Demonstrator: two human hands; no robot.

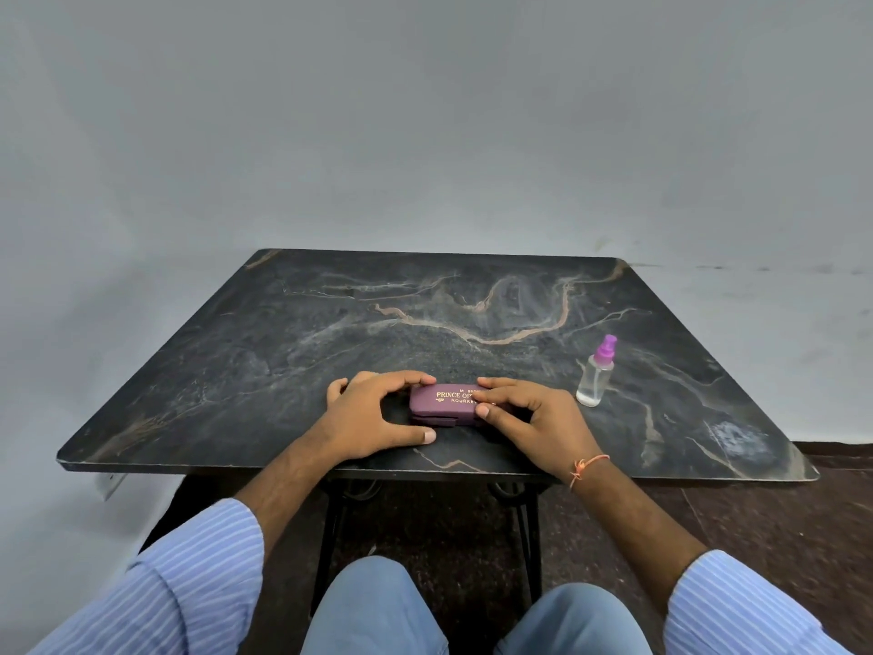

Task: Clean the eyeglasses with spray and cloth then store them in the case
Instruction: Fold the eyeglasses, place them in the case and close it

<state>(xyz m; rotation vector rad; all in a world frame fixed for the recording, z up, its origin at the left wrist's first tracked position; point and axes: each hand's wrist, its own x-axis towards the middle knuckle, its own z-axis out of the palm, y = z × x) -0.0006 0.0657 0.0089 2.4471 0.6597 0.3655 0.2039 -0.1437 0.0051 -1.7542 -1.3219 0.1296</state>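
Both hands are sitting on the case (444, 402) right now — the purple one with gold lettering, lying shut near the front edge of the table (283, 352). No glasses showing, no cloth showing; they may be inside the case, but that is a guess, since the lid is down.

The left hand (373, 418) is cupping the case's left end. Its fingers (411, 379) are curling over the far top edge, loosely spread, while the thumb is lying out flat on the table in front, apart from the case. The right hand (534, 420) is covering the right end, fingers curled and close together, fingertips pressing on the lid over the lettering, thumb tip meeting the front edge. So neither hand is lifting — both are bracing the case against the table.

Judging by this, the case is either about to be opened at the very start, or has just been closed at the end; one frame is not settling that. The spray bottle (596, 373) is standing upright to the right, well clear of the right hand, untouched.

If it is the opening, the next move is calling for a steady left-hand hold while the right fingers find the front seam and lever the lid up — gently, so the case is not skidding on the smooth table.
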